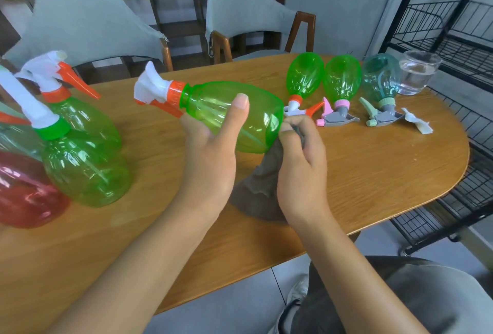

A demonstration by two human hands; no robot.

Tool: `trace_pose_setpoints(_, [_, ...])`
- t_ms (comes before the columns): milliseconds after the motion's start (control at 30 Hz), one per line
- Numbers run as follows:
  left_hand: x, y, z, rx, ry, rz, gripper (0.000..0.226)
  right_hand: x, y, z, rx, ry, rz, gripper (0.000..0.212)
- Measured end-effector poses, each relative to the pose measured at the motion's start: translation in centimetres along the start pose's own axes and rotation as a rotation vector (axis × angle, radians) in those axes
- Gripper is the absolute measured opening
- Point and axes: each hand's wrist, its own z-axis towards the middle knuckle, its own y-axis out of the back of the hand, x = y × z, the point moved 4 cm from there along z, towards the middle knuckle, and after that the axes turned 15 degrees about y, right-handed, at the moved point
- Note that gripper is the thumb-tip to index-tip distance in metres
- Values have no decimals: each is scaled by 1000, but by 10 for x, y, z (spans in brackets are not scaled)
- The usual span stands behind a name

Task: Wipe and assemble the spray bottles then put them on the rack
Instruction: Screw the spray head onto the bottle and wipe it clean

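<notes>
Hands: my left hand point(210, 152) is wrapped around the belly of the green bottle point(234, 115), thumb on top, holding it sideways above the table point(373, 173). Right hand point(301, 157) pinches the grey cloth point(261, 189) against the bottle's base, so yeah, mid-wipe.
Far left: red bottle point(24, 192), partly out of shot, can't tell if it has a head on.
Left group: two green bottles standing upright with sprayers on, one with a green collar point(85, 165) and one with an orange collar point(80, 117). Those look finished to me, just not racked.
Middle: the one I'm holding already has its white and orange sprayer point(157, 91) screwed on.
Right group: green one point(304, 75), another green one with a pink collar point(341, 77) and a teal one point(381, 77), all tipped onto their spray heads. Guessing still to wipe.
Glass of water point(416, 72): just beside the teal one.
Rack point(453, 40): far right, no bottles on the part I can see, so the racking is all still ahead.
</notes>
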Motion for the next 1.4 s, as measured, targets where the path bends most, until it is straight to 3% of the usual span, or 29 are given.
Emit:
trace_pose_setpoints(133, [0,-3,-2,153,7,30,57,-9,8,8,-93,-27,-4,18])
trace_pose_setpoints(300, [-3,5,3,54,-1,-9,60,-5,-2,-2,66,-56,28,28])
trace_pose_setpoints(400, [-4,5,3,105,-2,28,55,-4,1,1,-7,-144,189,30])
trace_pose_setpoints(500, [-1,4,0,157,7,65,55,-17,3,3,-101,-215,239,19])
trace_pose_setpoints(667, [-8,9,5,115,-30,113,60,-27,-1,-8,32,-421,212,27])
trace_pose_setpoints(833, [-14,26,10,22,-118,263,57,-23,2,-5,-30,-561,456,34])
trace_pose_setpoints(1033, [-5,44,15,-19,-133,481,71,-15,5,3,-108,-580,538,40])
trace_pose_setpoints(1200, [1,51,15,-41,-113,715,72,-18,7,4,50,-560,500,62])
trace_pose_setpoints(1233, [1,52,14,-46,-117,766,73,-18,5,4,79,-542,499,53])
trace_pose_setpoints(1300, [0,52,14,-35,-141,831,73,-20,3,6,100,-477,502,15])
trace_pose_setpoints(1400, [-1,52,16,4,-157,855,69,-26,3,7,124,-400,410,11])
